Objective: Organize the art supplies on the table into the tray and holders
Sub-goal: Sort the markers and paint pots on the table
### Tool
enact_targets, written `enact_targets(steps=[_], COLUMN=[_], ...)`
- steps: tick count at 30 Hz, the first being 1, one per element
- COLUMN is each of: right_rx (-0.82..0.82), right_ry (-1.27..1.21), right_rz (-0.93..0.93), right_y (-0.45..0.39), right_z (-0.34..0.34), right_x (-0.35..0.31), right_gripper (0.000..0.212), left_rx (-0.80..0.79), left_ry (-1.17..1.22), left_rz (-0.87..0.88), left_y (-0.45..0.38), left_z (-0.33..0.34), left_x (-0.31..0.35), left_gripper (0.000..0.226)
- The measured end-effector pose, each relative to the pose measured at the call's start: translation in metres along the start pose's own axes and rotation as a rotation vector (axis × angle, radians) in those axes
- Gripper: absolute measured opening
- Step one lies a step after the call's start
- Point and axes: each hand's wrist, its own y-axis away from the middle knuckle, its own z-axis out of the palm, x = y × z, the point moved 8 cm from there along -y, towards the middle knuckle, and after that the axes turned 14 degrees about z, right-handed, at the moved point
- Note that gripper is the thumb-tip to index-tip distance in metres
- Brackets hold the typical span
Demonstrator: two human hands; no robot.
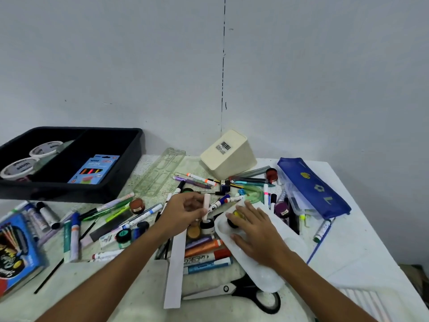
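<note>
My left hand (185,211) pinches a pale pink marker (206,206), held nearly upright over the pile of markers and small paint jars. On a white paint palette (274,256) lies my right hand (253,231), its fingers curled around a small yellow-lidded paint jar (235,218). At the back left stands a black two-compartment tray (130,145); it holds two tape rolls (32,159) and a blue box of neon pencils (94,169). A cream holder (228,153) lies tipped on its side at the back centre.
Loose markers, pens and paint jars cover the middle of the table. A clear ruler (160,174), black-handled scissors (246,290), a white stick (175,268), a blue pencil case (313,187) and a blue crayon box (16,249) lie around them. The table edge runs along the right.
</note>
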Motion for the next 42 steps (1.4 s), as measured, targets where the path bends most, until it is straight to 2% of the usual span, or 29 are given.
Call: enact_targets(steps=[5, 12, 19, 22, 26, 34, 38, 42], right_rx=[-0.018, -0.007, 0.073, 0.061, 0.043, -0.02, 0.041, 0.25], right_ry=[-0.062, -0.182, -0.161, -0.254, -0.441, -0.541, -0.449, -0.307], right_rz=[-0.08, -0.002, -0.008, 0.025, 0.156, 0.126, 0.071, 0.091], right_y=[0.004, -0.011, -0.021, -0.024, -0.03, -0.029, -0.031, -0.036], right_z=[0.001, 0.003, 0.002, 0.005, 0.003, 0.001, -0.017, -0.05], right_x=[-0.003, -0.01, -0.023, -0.025, -0.023, -0.017, -0.009, 0.02], right_gripper=[0.049, 0.036, 0.044, 0.048, 0.05, 0.039, 0.03, 0.024], left_rx=[-0.019, -0.014, 0.021, 0.051, 0.073, 0.089, 0.094, 0.102], left_ry=[0.02, 0.016, 0.015, 0.018, 0.026, 0.031, 0.045, 0.079], left_rz=[-0.011, 0.009, 0.032, 0.041, 0.049, 0.052, 0.056, 0.061], left_y=[-0.004, -0.013, -0.019, -0.02, -0.024, -0.026, -0.026, -0.031], left_z=[0.004, 0.012, 0.013, 0.011, 0.012, 0.01, 0.011, 0.014], left_x=[-0.002, 0.005, 0.009, 0.01, 0.011, 0.01, 0.011, 0.016], left_gripper=[0.02, 0.021, 0.023, 0.025, 0.024, 0.023, 0.025, 0.029])
